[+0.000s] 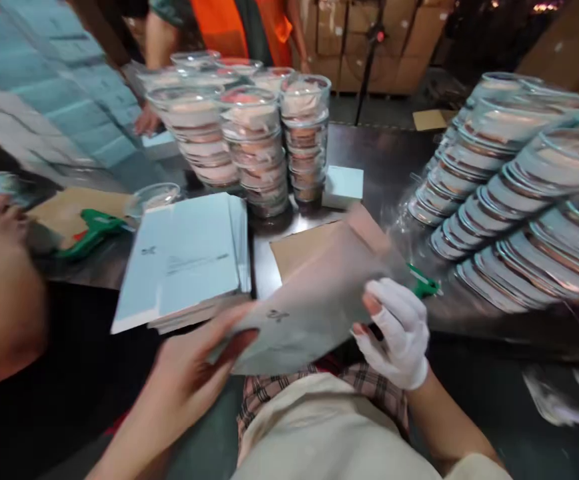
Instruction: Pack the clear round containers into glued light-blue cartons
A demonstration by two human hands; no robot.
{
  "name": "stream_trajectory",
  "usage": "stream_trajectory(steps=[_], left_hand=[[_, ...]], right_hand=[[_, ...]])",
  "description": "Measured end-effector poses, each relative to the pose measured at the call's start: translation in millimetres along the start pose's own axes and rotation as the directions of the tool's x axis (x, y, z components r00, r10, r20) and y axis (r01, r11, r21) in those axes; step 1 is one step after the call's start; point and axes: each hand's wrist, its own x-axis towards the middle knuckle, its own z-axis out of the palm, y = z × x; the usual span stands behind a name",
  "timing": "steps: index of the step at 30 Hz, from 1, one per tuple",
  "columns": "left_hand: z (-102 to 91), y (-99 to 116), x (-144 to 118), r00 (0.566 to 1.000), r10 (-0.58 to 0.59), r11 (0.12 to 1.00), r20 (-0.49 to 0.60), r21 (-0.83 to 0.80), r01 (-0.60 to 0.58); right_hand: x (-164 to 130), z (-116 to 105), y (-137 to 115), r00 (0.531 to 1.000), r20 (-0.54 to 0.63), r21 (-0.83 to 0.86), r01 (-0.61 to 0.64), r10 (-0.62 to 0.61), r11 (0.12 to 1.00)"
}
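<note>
Held thing: a flat pale carton blank (314,300), grey-blue, blurred, lower centre of the frame; a small dark bow-like mark is printed near its lower left edge, and its upper right corner looks tan.
Position: the blank is held up off the dark surface (389,160), tilted, its lower left end nearer the camera than its upper right end.
Left hand (194,373): bare, lower centre-left of the frame, fingers closed on the blank's lower left edge, thumb on top.
Right hand (399,333): in a white glove with bare fingertips, lower centre-right, pinching the blank's right edge.
Stack of blanks (184,260): the same pale blue sheets piled flat, centre-left, just beside the held blank; the top one shows the same mark and a line of print.
Cardboard sheet (304,250): brown, lying on the surface behind the held blank.
Green tool (424,285): its tip shows just behind the gloved hand; its kind cannot be told.
Upright stacks of clear lidded tubs (254,133): upper centre, pinkish contents inside.
Rows of lidded tubs on their sides (514,187): right of the frame, in clear wrap.
Small pale box (343,187): beside the upright stacks.
Other people: an orange vest (229,27) at the top; a dark-sleeved person (29,373) at the left edge.
</note>
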Motion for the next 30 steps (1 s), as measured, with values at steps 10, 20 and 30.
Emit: stream_trajectory(steps=[10,20,30], left_hand=[[35.9,-79.7,-21.4,0.866,0.075,0.989,0.494,-0.145,-0.003],[78.7,-108.3,-41.2,0.777,0.036,0.974,0.628,0.153,-0.169],[74.1,-114.4,-74.2,0.959,-0.061,0.998,0.277,0.028,0.055]], right_hand=[[-20.7,-8.3,1.3,0.892,0.274,0.22,-0.422,0.36,0.879],[-110.9,32.6,6.2,0.136,0.987,0.14,-0.989,0.081,-0.043],[-143.9,-4.2,-11.6,0.478,0.443,0.463,-0.846,0.758,0.263]])
